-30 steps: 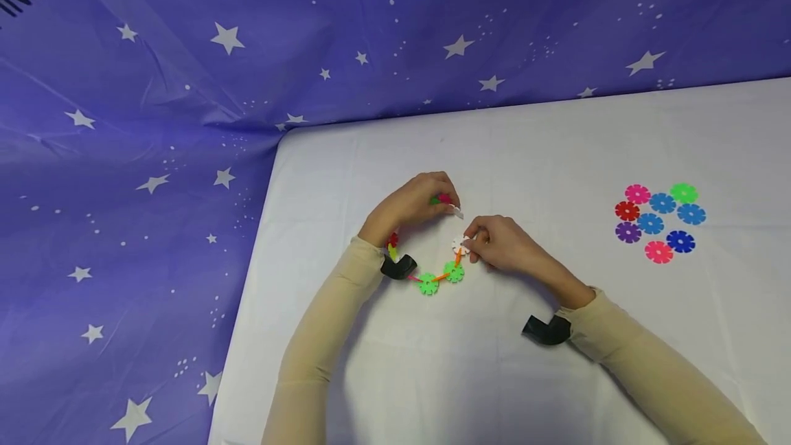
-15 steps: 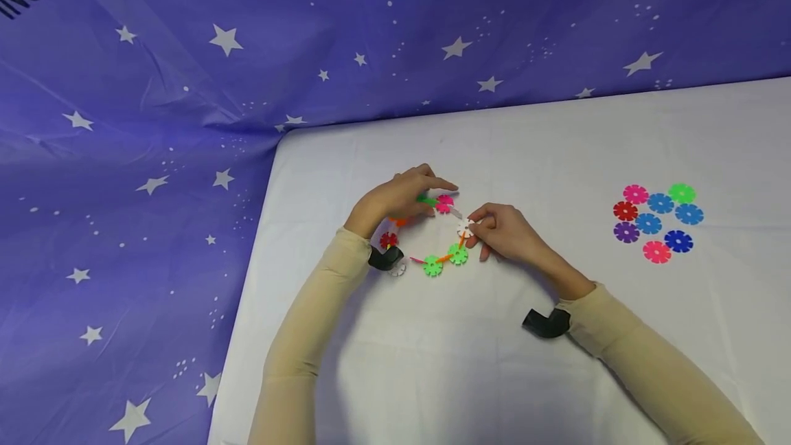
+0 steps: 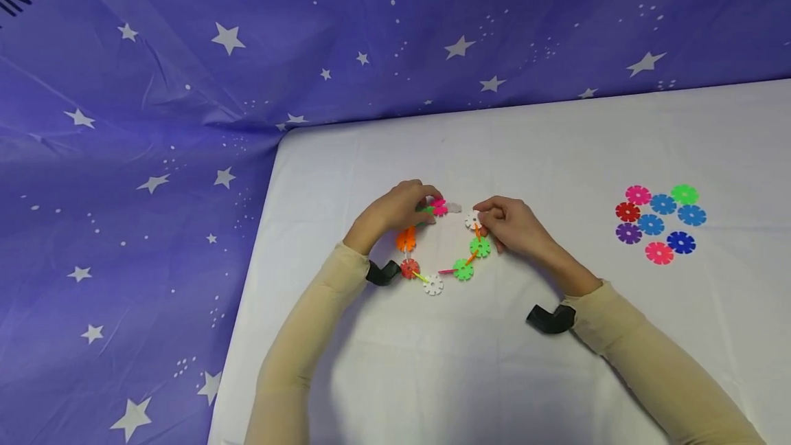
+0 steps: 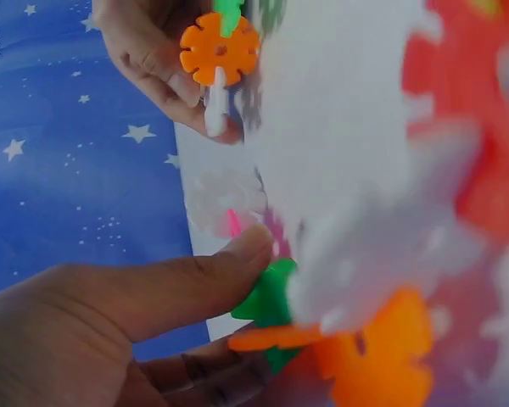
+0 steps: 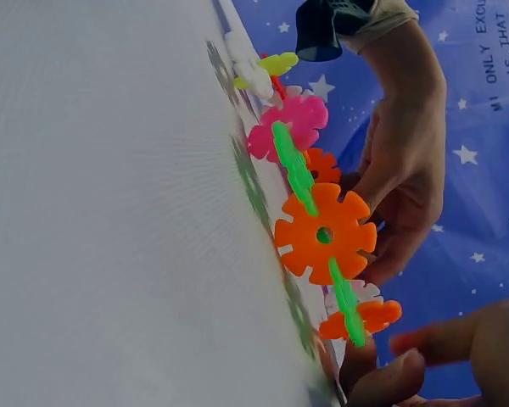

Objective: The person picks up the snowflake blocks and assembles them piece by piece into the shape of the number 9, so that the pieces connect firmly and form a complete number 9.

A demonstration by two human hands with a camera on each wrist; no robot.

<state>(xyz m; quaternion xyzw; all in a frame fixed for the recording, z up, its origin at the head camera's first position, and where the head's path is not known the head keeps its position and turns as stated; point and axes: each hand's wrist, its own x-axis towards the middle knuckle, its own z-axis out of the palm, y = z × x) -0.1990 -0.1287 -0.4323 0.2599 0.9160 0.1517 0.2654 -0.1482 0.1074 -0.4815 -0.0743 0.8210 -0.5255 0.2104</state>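
Note:
A chain of interlocked plastic snowflake discs [image 3: 462,269] lies in a near ring on the white table [image 3: 556,156], with orange, red, white and green pieces. My left hand [image 3: 429,203] pinches one end at a pink disc [image 3: 439,207]. My right hand [image 3: 480,218] pinches the other end at a white disc [image 3: 472,220]; a small gap separates the two ends. In the right wrist view an orange disc [image 5: 325,235] stands edge-on to the table, with the left hand [image 5: 403,170] behind it. In the blurred left wrist view my thumb [image 4: 195,280] presses a green disc [image 4: 267,297].
Several loose discs [image 3: 658,222] in pink, red, blue, green and purple lie in a cluster at the table's right. A purple star-print cloth [image 3: 185,88] covers the wall behind and the drop beyond the table's left edge. Black wrist cameras [image 3: 550,318] sit on both sleeves.
The chain has spread from a bunched curve into a wide ring flat on the table. My right hand has moved up with the white disc toward the left hand's end.

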